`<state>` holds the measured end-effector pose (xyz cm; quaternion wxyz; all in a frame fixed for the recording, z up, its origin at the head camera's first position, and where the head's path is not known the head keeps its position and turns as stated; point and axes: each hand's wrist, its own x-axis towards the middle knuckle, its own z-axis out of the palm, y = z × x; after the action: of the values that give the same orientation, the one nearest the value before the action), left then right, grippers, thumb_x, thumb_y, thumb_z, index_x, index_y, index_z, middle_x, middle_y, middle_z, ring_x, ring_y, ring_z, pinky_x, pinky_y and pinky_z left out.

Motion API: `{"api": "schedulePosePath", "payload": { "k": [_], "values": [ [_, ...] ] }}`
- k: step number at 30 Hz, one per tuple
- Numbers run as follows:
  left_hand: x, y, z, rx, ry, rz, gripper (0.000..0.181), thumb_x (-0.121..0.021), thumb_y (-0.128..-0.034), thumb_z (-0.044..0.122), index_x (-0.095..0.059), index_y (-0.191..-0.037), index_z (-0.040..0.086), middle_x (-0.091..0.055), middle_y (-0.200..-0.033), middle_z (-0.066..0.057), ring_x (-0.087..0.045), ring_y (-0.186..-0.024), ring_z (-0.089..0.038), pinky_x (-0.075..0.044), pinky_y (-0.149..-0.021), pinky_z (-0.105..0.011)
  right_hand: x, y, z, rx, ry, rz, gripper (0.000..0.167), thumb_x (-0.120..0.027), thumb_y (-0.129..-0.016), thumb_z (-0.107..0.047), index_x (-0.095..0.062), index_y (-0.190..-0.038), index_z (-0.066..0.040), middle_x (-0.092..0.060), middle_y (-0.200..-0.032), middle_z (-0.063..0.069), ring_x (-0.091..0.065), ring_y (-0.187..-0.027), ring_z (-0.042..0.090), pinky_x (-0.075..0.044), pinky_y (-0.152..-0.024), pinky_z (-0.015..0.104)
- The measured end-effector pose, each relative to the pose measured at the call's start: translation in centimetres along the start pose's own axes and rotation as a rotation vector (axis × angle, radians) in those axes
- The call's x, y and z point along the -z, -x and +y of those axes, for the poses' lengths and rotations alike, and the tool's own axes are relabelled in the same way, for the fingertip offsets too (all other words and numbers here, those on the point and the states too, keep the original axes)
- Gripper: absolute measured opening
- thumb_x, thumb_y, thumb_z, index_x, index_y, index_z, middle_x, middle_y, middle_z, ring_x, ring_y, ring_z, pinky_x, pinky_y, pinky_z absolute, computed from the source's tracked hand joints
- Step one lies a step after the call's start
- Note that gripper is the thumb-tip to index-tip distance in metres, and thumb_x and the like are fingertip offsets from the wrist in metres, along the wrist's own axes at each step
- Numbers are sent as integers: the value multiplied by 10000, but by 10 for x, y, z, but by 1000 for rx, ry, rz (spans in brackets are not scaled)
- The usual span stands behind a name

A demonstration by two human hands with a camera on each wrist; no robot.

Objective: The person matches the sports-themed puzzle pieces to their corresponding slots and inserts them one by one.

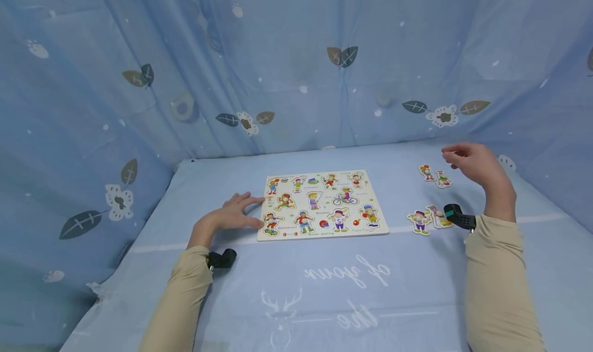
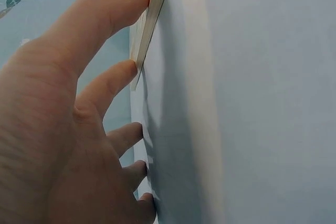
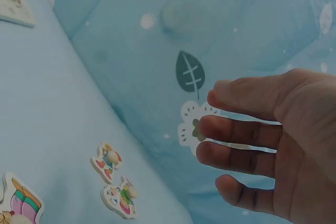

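A pale blue curtain hung behind the board, printed with leaves and white flowers. Under the board stretched a lighter blue sheet, with white lettering and a deer's head on the near side of the board.

Two beige sleeves came in from the near side, the left sleeve slanting up towards the board's left edge, the right sleeve running almost straight up, well to the right of the board. The board itself lay flat, covered in small sporting figures.

The left hand stood at the board's left edge, fingers fanned apart and reaching forward, the thumb and index fingertips touching the board's side and the rest spread just beyond it. The right hand was raised clear of the sheet, off past the board's far right corner, wrist bent so the fingers pointed back towards the board. Those fingers were loosely bent with gaps between them; the thumb lay close along the index finger, and I couldn't tell whether the two met.

A black wrist camera sat below the left hand, left of the board, and another black camera on the right wrist.

Four loose pieces lay to the right of the board: two level with its far half, two level with its near half, one of these partly behind the right camera.
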<state>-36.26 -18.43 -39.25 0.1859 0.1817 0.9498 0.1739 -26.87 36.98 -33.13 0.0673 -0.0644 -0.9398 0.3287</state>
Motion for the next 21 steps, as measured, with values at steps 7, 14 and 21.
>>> {"api": "schedulePosePath", "payload": {
  "k": [7,14,21],
  "values": [
    [-1,-3,-3,-7,3,-6,890,-691,-820,574,-335,-1557,226,-72,-1650,-199,77,-1499,-448,-24,-1159,-690,-6,-6,4,-6,35,-34,541,-423,-1056,-347,-455,-1409,62,-467,-1338,345,-471,-1170,488,-426,-921,637],
    [-3,-1,-4,-11,6,-4,885,-692,-814,575,-346,-1552,230,-78,-1651,-193,70,-1502,-441,-23,-1166,-679,-19,-25,13,-53,36,-12,534,-390,-1068,-309,-420,-1440,73,-391,-1424,361,-397,-1264,522,-357,-1023,673],
    [-1,0,-1,-26,3,-4,873,-690,-821,554,-338,-1555,239,-69,-1654,-184,75,-1504,-435,-18,-1166,-678,-20,-32,25,-107,39,19,555,-380,-1067,-342,-426,-1438,68,-382,-1426,363,-368,-1279,538,-337,-1032,687]
  ]
}}
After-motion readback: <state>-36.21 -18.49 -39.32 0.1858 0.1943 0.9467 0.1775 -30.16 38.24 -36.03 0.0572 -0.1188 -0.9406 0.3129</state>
